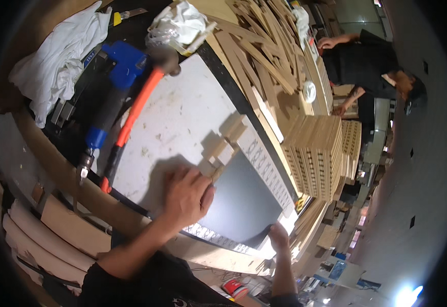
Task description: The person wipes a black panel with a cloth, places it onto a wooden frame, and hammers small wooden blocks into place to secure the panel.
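A dark grey panel (246,197) lies on the bench, with white patterned strips (268,171) along its far and near sides. My left hand (186,197) is closed at the panel's left edge, fingers curled down and thumb toward the panel; what it grips is hidden under the fingers. Just beyond that hand, small wooden blocks (220,153) sit at the panel's left end. My right hand (278,237) is closed around the panel's right near corner, its fingertips partly hidden.
A hammer (140,107) with an orange handle lies beside a blue and black air tool (112,94) on the left. White cloth (62,64) lies behind them. Wooden strips (259,46) and stacked boards (313,153) fill the far side. A person in black (361,64) works beyond.
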`<state>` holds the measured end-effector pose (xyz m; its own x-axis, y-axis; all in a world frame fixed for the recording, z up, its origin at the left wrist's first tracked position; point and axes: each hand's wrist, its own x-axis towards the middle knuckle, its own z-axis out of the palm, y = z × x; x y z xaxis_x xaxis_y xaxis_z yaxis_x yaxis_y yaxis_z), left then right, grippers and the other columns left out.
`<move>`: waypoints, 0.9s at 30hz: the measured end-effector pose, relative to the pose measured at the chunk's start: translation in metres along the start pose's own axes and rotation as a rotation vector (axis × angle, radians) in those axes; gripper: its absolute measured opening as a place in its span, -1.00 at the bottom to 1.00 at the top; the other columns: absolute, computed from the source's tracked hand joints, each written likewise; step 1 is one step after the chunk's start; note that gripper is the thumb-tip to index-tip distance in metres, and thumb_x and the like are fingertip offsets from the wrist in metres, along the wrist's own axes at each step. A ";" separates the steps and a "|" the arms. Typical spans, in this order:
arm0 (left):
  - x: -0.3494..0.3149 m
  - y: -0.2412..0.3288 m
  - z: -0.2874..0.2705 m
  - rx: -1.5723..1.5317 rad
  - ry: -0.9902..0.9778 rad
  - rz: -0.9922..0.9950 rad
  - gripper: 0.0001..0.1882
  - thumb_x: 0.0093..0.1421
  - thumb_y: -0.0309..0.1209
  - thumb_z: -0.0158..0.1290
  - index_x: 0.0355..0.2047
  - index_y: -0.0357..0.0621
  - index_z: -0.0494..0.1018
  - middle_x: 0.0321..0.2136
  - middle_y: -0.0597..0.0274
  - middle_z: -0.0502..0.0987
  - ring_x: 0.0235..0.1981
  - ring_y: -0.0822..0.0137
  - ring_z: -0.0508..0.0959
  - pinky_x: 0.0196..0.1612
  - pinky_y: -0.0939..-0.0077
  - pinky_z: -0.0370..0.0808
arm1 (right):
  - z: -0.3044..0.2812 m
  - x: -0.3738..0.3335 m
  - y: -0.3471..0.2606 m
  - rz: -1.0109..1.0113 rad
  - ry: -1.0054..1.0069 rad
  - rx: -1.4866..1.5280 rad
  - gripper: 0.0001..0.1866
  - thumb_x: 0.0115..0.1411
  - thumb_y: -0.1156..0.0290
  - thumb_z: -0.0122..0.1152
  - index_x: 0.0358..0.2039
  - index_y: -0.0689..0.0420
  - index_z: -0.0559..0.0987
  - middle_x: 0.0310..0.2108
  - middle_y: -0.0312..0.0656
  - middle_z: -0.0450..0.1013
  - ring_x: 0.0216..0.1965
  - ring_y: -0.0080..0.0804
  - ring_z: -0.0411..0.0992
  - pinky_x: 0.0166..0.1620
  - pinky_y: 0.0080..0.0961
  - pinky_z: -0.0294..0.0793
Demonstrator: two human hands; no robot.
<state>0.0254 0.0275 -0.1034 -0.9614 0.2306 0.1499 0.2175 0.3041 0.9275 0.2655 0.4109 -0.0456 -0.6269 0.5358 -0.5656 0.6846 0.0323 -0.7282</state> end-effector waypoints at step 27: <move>0.013 -0.012 0.005 0.063 -0.078 0.067 -0.67 0.22 -0.23 0.09 -0.43 -0.34 0.48 -0.62 0.36 0.38 -0.49 0.57 0.29 -0.35 0.59 0.30 | 0.039 -0.068 0.083 -0.792 0.369 -0.390 -0.39 0.04 0.30 0.33 0.12 0.18 0.41 0.10 0.14 0.32 0.15 0.03 0.29 0.17 -0.27 0.29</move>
<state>0.0116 0.0319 -0.1143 -0.9288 0.3230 0.1818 0.2937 0.3422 0.8926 0.3507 0.3442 -0.0826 -0.8500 0.4680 0.2419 0.2297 0.7424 -0.6293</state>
